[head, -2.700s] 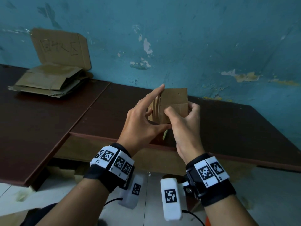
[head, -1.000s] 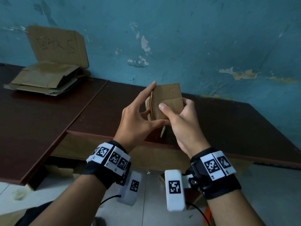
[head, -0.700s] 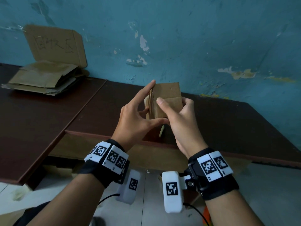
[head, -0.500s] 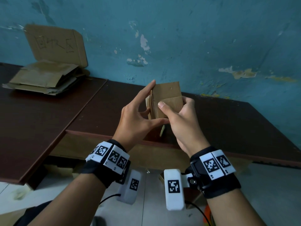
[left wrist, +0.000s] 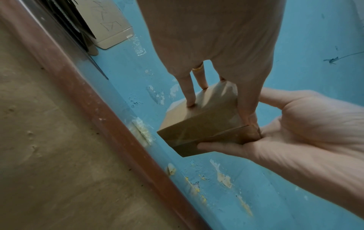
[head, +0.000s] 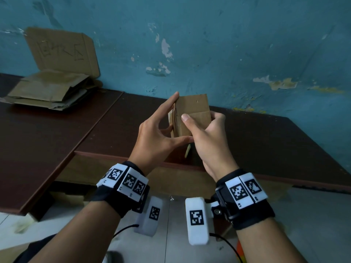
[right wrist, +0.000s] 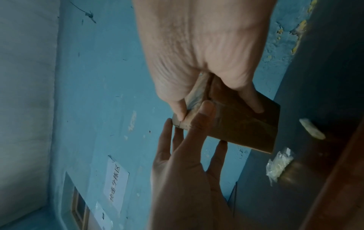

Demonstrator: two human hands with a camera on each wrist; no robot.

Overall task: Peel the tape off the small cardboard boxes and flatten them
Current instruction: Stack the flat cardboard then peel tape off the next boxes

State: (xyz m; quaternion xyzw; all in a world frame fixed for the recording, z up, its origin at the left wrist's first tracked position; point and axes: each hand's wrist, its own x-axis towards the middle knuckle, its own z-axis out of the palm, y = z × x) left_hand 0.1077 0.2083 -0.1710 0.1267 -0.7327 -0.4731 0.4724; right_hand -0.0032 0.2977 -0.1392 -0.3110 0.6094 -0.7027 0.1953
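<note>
from the head view, you hold a small cardboard box (head: 191,115) upright in the air above the near edge of the dark table (head: 266,141). your right hand (head: 207,141) grips it from the right, thumb across the near face and fingers curled round the far side. your left hand (head: 157,137) sits on the left, forefinger straight up along the box's left edge, thumb reaching under its bottom corner, the other fingers loosely spread. a pale scrap (head: 188,151) lies on the table just below the box. at the far left of the table a pile of flattened cardboard (head: 47,90) leans against the peeling blue wall (head: 228,44).

from the left wrist view, your left fingers (left wrist: 189,93) rest straight on the box (left wrist: 204,124), thumb at its right corner, while your right hand (left wrist: 295,132) cups it from below.

from the right wrist view, your right fingers (right wrist: 254,101) press on the box's (right wrist: 242,126) broad face and your thumb pinches its taped edge; your left hand (right wrist: 185,163) lies spread against the near end. crumpled clear tape (right wrist: 278,163) lies on the table (right wrist: 315,77), and a paper sign (right wrist: 116,185) is stuck on the wall.
</note>
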